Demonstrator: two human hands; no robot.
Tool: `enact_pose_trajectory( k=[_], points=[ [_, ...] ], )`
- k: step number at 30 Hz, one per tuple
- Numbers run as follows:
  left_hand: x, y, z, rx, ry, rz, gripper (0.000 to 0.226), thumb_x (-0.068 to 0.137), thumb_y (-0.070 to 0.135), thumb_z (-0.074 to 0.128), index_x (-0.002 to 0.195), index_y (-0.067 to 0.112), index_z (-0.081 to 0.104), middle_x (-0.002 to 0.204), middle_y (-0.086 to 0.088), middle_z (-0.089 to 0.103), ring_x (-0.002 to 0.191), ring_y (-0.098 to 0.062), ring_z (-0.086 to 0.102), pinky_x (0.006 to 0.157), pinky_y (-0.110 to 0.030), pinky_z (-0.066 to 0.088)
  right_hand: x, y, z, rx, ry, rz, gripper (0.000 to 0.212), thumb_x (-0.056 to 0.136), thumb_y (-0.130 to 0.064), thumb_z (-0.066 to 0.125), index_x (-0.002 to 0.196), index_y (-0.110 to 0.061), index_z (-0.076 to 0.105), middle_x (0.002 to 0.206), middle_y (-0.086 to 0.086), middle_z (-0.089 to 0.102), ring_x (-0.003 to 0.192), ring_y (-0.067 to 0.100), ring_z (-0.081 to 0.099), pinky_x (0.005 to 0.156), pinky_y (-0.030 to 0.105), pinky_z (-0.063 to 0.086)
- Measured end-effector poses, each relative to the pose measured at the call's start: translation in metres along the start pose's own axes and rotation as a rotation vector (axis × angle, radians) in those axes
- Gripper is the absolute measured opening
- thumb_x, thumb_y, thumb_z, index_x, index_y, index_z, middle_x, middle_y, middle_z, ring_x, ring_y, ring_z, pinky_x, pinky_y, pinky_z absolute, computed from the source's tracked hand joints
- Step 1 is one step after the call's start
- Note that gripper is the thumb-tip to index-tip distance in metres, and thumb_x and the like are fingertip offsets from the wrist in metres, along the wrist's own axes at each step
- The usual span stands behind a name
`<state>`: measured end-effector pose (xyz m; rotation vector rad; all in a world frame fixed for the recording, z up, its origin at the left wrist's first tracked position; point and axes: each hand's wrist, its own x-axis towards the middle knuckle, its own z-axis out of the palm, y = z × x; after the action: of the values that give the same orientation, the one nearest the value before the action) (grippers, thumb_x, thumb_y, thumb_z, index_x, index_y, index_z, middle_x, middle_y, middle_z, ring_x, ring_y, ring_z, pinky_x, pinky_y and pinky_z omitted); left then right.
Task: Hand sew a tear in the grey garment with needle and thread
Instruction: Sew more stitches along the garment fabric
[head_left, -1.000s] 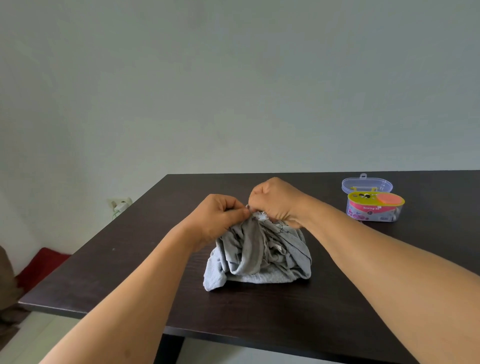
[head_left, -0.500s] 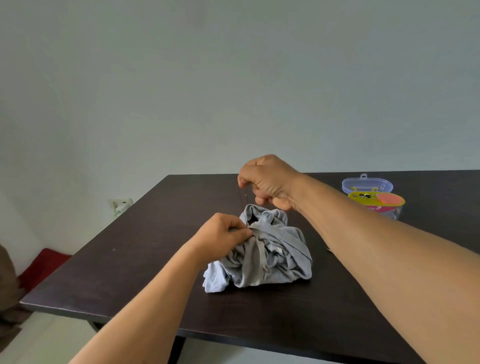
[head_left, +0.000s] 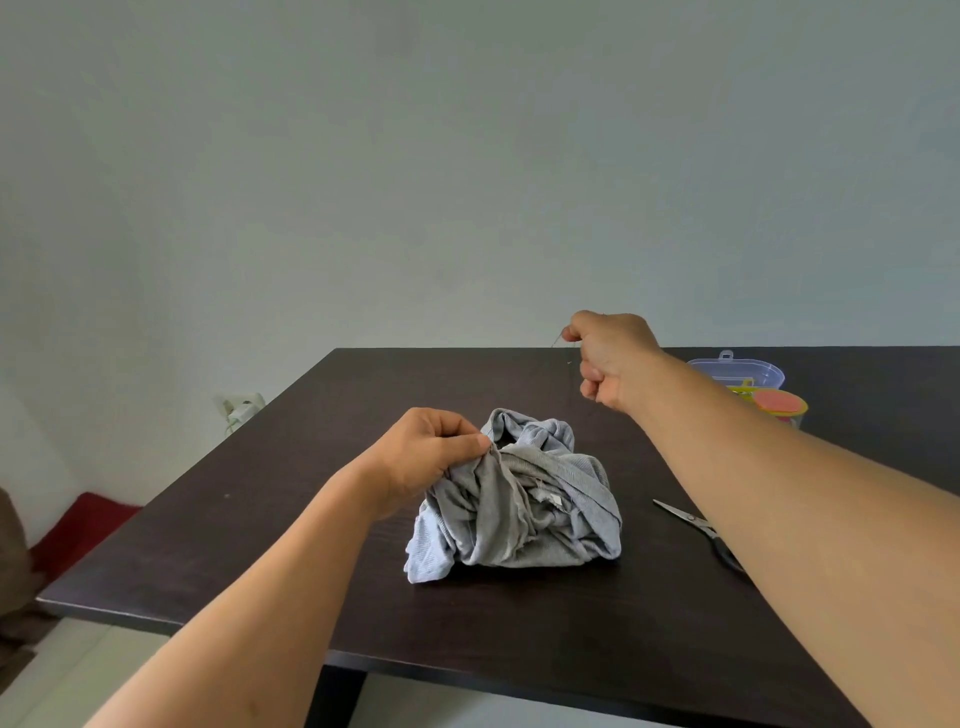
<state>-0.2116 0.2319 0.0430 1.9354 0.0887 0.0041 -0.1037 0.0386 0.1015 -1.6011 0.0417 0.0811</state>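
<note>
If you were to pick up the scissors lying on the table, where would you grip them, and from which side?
Probably by the dark handles, the end nearer the camera. The scissors lie flat on the table, blades pointing away toward the grey garment. The right forearm partly covers the handles, so approach from above once it clears.

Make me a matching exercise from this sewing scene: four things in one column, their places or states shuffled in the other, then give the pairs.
1. crumpled grey garment
2. metal scissors
3. clear plastic sewing box
4. right hand

A. lying flat on the dark wooden table, right of the fabric
B. raised, fingers curled
C. heaped mid-table, gripped by the left hand
D. far right, behind the forearm

Pairs: 1-C, 2-A, 3-D, 4-B
</note>
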Motion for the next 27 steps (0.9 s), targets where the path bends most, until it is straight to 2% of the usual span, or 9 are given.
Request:
enact_pose_trajectory(
  k=[2, 4, 6, 7, 9, 13, 19, 22, 27],
  points=[
    [0.001, 0.003, 0.002, -0.019, -0.023, -0.011, 0.011, 0.091, 0.013, 0.07, 0.083, 0.006, 0.074, 0.08, -0.012, 0.073, 0.074, -0.021, 0.069, 0.074, -0.034, 0.058, 0.005, 0.007, -0.005, -0.305, 0.047, -0.14, 0.017, 0.084, -0.009, 0.05, 0.086, 0.005, 0.061, 0.062, 0.007, 0.036, 0.051, 0.02, 0.028, 0.048, 0.024, 0.022],
    [0.001, 0.004, 0.002, -0.045, -0.033, -0.022, 0.01, 0.09, 0.011, 0.07, 0.082, 0.006, 0.074, 0.08, -0.012, 0.072, 0.074, -0.022, 0.068, 0.076, -0.035, 0.058, 0.001, 0.013, -0.01, -0.74, -0.027, -0.279, 0.015, 0.084, -0.009, 0.05, 0.071, -0.005, 0.056, 0.07, 0.007, 0.049, 0.065, 0.025, 0.043, 0.049, 0.023, 0.029],
    [0.002, 0.006, 0.002, -0.068, -0.042, -0.026, 0.011, 0.09, 0.01, 0.069, 0.081, 0.006, 0.074, 0.079, -0.013, 0.072, 0.074, -0.022, 0.068, 0.076, -0.035, 0.057, -0.008, 0.014, -0.01, -0.98, -0.15, -0.369, 0.018, 0.087, -0.013, 0.053, 0.095, -0.016, 0.07, 0.097, 0.005, 0.065, 0.093, 0.03, 0.06, 0.069, 0.026, 0.045],
    [0.003, 0.006, 0.003, -0.077, -0.046, -0.027, 0.011, 0.09, 0.009, 0.069, 0.081, 0.006, 0.073, 0.079, -0.013, 0.072, 0.074, -0.022, 0.068, 0.076, -0.035, 0.057, -0.015, 0.013, -0.009, -0.993, -0.212, -0.398, 0.03, 0.088, -0.014, 0.054, 0.113, -0.019, 0.069, 0.117, 0.003, 0.066, 0.109, 0.025, 0.06, 0.083, 0.027, 0.046],
    [0.003, 0.007, 0.004, -0.089, -0.044, -0.028, 0.011, 0.09, 0.009, 0.069, 0.081, 0.006, 0.073, 0.08, -0.014, 0.072, 0.073, -0.023, 0.068, 0.076, -0.035, 0.057, -0.027, 0.01, -0.002, -0.885, -0.394, -0.399, 0.041, 0.086, -0.012, 0.056, 0.123, -0.027, 0.068, 0.132, -0.003, 0.062, 0.118, 0.014, 0.057, 0.093, 0.025, 0.041],
    [0.005, 0.009, 0.005, -0.084, -0.039, -0.019, 0.011, 0.09, 0.01, 0.069, 0.08, 0.007, 0.073, 0.079, -0.013, 0.071, 0.073, -0.021, 0.067, 0.073, -0.033, 0.056, -0.035, 0.018, 0.01, -0.81, -0.66, -0.3, 0.044, 0.077, -0.016, 0.065, 0.115, -0.038, 0.071, 0.122, -0.01, 0.067, 0.109, 0.005, 0.061, 0.095, 0.025, 0.046],
    [0.006, 0.008, 0.001, -0.085, 0.035, 0.008, 0.012, 0.089, 0.013, 0.072, 0.078, 0.011, 0.075, 0.082, -0.012, 0.074, 0.076, -0.021, 0.068, 0.077, -0.034, 0.057, -0.032, 0.03, 0.012, -0.705, -0.62, -0.288, 0.015, 0.071, -0.028, 0.076, 0.085, -0.025, 0.076, 0.085, -0.009, 0.074, 0.085, 0.009, 0.069, 0.082, 0.032, 0.056],
    [0.007, 0.008, 0.001, -0.116, 0.034, 0.013, 0.012, 0.088, 0.012, 0.072, 0.077, 0.011, 0.074, 0.08, -0.011, 0.073, 0.075, -0.021, 0.068, 0.077, -0.033, 0.056, -0.034, 0.035, 0.01, -0.741, -0.631, -0.339, 0.005, 0.076, -0.023, 0.074, 0.071, -0.023, 0.073, 0.06, -0.016, 0.064, 0.06, 0.002, 0.057, 0.064, 0.025, 0.047],
    [0.006, 0.008, -0.002, -0.045, 0.048, -0.008, 0.012, 0.088, 0.015, 0.074, 0.078, 0.009, 0.073, 0.077, -0.009, 0.072, 0.072, -0.017, 0.067, 0.071, -0.031, 0.054, -0.031, 0.029, -0.003, -0.77, -0.54, -0.359, 0.01, 0.075, -0.013, 0.064, 0.072, -0.014, 0.073, 0.05, -0.015, 0.053, 0.051, 0.005, 0.043, 0.054, 0.023, 0.036]
  ],
)
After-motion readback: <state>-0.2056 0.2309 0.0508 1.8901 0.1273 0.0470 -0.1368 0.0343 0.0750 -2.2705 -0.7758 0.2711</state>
